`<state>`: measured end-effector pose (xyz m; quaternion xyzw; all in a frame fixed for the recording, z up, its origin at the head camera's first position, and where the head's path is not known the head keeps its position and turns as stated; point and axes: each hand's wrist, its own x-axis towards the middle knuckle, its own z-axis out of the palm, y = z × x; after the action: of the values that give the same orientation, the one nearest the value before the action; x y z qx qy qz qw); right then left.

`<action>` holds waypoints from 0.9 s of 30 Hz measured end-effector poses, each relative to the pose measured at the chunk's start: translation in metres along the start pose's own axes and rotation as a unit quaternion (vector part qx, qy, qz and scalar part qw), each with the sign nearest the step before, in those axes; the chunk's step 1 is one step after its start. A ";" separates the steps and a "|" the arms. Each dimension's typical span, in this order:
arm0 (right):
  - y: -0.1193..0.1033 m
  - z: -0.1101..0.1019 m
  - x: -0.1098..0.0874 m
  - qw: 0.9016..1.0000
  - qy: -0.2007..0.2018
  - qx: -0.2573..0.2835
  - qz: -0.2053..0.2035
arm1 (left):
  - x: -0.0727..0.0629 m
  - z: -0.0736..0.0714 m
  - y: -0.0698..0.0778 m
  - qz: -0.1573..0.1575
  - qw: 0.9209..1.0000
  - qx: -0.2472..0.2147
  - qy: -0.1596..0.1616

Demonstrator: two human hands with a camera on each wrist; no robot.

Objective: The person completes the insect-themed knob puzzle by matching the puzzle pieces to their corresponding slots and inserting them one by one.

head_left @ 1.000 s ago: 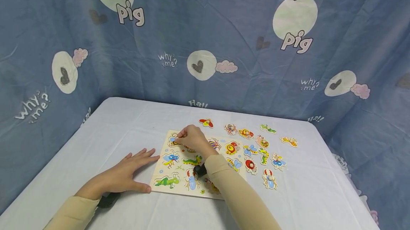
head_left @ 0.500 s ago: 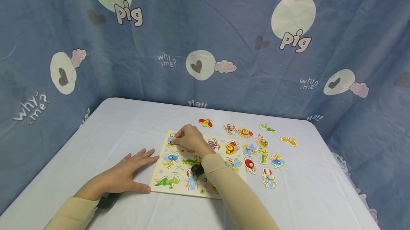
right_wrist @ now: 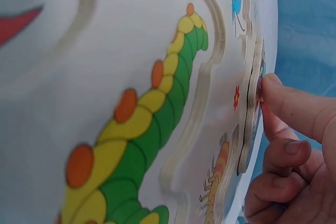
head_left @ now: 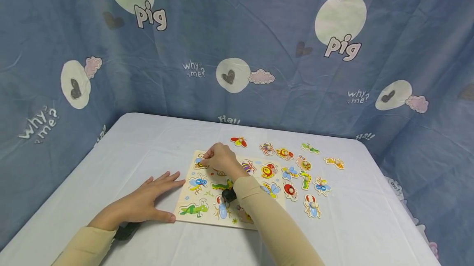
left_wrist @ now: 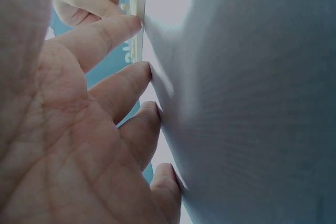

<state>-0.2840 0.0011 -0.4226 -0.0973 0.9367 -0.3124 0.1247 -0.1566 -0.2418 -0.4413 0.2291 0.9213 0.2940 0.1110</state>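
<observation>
The wooden insect puzzle board (head_left: 201,216) lies flat on the table. At its top left corner my right hand (head_left: 221,159) pinches a bee piece (head_left: 200,164) with thumb and forefinger. In the right wrist view that puzzle piece (right_wrist: 253,108) sits right at its recess, standing slightly proud of the board, with the other fingers of the right hand (right_wrist: 289,156) curled. My left hand (head_left: 146,200) is spread on the table beside the board, thumb at the lower left corner and forefinger at the left edge. Seen from the left wrist, the left hand's fingers (left_wrist: 123,90) are straight.
Several loose knobbed pieces lie to the right of the board and behind it, among them a stag beetle (head_left: 312,207), a ladybird (head_left: 290,191) and a red-winged insect (head_left: 238,142). The white-covered table (head_left: 352,225) ends at a blue printed curtain (head_left: 237,105).
My right hand has shifted very slightly to the left over the top left recess, still pinching the bee piece. The left hand has not visibly moved.
</observation>
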 end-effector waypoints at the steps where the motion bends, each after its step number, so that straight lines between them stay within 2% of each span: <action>1: 0.000 0.000 0.000 1.000 0.000 -0.001 0.002 | 0.000 0.000 0.000 0.001 1.000 0.000 0.000; 27: 0.005 0.002 0.002 1.000 -0.006 0.003 0.008 | 0.001 0.001 0.000 -0.012 1.000 -0.010 -0.006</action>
<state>-0.2863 0.0036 -0.4278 -0.0914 0.9357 -0.3135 0.1334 -0.1573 -0.2408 -0.4421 0.2182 0.9204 0.3006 0.1220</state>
